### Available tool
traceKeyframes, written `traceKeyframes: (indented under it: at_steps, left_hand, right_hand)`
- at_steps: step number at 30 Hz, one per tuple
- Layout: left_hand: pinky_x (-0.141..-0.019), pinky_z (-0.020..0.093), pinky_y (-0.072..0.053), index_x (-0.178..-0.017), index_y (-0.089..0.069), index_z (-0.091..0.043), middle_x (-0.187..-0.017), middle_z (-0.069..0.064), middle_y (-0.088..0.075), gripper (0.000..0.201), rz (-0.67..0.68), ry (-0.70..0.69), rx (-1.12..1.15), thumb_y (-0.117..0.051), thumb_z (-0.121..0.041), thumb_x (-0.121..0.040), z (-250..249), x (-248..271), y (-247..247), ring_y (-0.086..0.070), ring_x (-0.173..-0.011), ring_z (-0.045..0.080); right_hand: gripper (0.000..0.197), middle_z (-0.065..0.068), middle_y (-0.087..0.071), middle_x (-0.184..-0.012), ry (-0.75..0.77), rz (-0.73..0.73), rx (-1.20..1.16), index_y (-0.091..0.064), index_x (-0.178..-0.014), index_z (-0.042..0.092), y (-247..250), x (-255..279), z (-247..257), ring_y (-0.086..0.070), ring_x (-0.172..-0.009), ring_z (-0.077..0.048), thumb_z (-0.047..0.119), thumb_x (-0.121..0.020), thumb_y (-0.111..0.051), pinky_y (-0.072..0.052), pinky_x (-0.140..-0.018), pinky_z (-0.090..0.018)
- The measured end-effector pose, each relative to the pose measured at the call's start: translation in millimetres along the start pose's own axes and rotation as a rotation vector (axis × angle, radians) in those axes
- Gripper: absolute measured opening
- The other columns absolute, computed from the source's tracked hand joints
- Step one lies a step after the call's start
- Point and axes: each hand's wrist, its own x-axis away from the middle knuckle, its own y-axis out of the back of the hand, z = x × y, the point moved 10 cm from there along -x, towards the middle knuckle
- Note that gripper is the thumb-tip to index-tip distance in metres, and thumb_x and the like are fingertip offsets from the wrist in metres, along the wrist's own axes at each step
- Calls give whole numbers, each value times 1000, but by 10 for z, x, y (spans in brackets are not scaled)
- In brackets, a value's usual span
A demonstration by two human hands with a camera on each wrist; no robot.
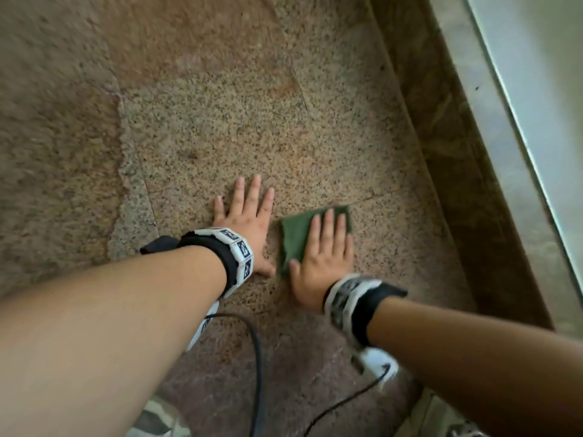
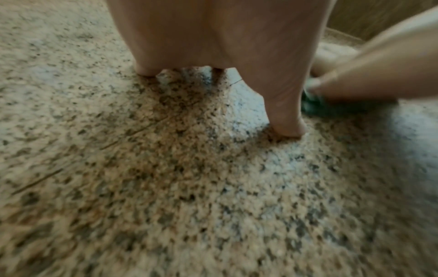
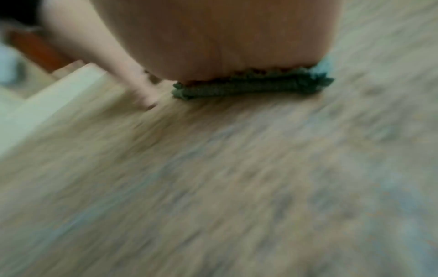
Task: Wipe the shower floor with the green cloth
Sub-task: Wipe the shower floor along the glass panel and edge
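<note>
A folded green cloth [image 1: 298, 234] lies on the speckled granite shower floor [image 1: 239, 127]. My right hand [image 1: 325, 250] presses flat on the cloth with straight fingers, covering most of it. In the right wrist view the palm [image 3: 225, 37] sits on the cloth's frayed edge [image 3: 249, 88], and the picture is blurred by motion. My left hand [image 1: 246, 216] lies flat on the bare floor just left of the cloth, fingers spread. The left wrist view shows that hand [image 2: 225, 37] resting on the stone, with a sliver of the green cloth [image 2: 310, 105] to its right.
A raised brown stone curb [image 1: 441, 137] runs along the right side, with a glass or metal door edge [image 1: 517, 89] beyond it. Black cables [image 1: 257, 357] trail from the wrist cameras near the bottom. A darker wet patch [image 1: 56, 137] covers the floor's left part.
</note>
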Motion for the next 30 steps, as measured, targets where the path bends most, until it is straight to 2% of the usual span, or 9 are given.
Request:
traceKeyframes:
  at_steps: [4,7,10,14,18,22,26,28,30]
  left_hand:
    - [-115,64,3,-151,26,-17,-152,12,42,132,-16,1,13,-75,-51,-72,-4,18,23,32,-142,38]
    - [-116,64,1,-151,26,-16,-152,12,42,131,-25,3,-9,-75,-46,-73,4,13,36,31,-142,38]
    - [-116,64,1,-150,28,-16,-151,13,43,138,-11,1,-15,-78,-54,-70,12,11,29,32,-142,38]
    - [-116,63,2,-146,34,-15,-147,13,47,150,31,5,-26,-73,-76,-60,14,-3,18,35,-140,39]
    - [-118,61,-1,-147,32,-16,-148,12,47,151,14,3,-28,-72,-79,-59,14,13,25,34,-141,37]
    - [-118,60,-1,-149,31,-18,-150,10,45,149,-5,5,-26,-73,-77,-59,9,40,38,31,-143,35]
    - [-119,58,1,-149,30,-19,-151,8,44,148,-21,6,-6,-74,-75,-60,20,43,50,31,-143,34]
    - [-119,58,2,-149,30,-20,-151,8,44,148,-22,-2,-7,-74,-75,-60,13,41,46,31,-143,34]
    - [-118,58,2,-149,30,-20,-151,8,43,148,-19,-1,-8,-74,-75,-60,24,34,34,31,-143,34]
  right_hand:
    - [86,-6,51,-143,34,175,-20,34,-142,11,-558,468,372,49,-132,-26,51,-95,-26,27,-111,-44]
    - [82,-4,35,-154,82,80,-52,21,-150,15,-536,469,299,38,-140,-20,51,-92,-23,23,-113,-39]
    - [77,-5,12,-162,112,19,21,3,-156,18,-427,460,117,19,-147,-19,51,-93,-28,10,-117,-39]
    - [76,4,40,-151,-119,18,-64,29,-148,25,-195,310,-498,37,-141,-16,51,-99,-23,21,-114,-35]
    - [75,-5,27,-159,-374,-65,-92,18,-153,16,147,174,-1351,25,-146,-23,49,-100,-24,11,-119,-39]
    - [73,-10,13,-163,-567,-215,-175,8,-155,10,411,148,-1826,9,-150,-26,40,-101,-32,3,-120,-38]
    - [77,-14,6,-163,-621,-307,-168,3,-155,6,439,95,-1774,4,-150,-31,38,-98,-39,-3,-120,-43]
    - [83,-18,7,-162,-629,-284,-174,3,-154,4,402,96,-1597,6,-149,-34,41,-96,-42,-3,-120,-45]
    - [87,-18,20,-160,-507,-184,-154,14,-153,4,264,68,-1158,17,-147,-36,47,-95,-37,4,-120,-47]
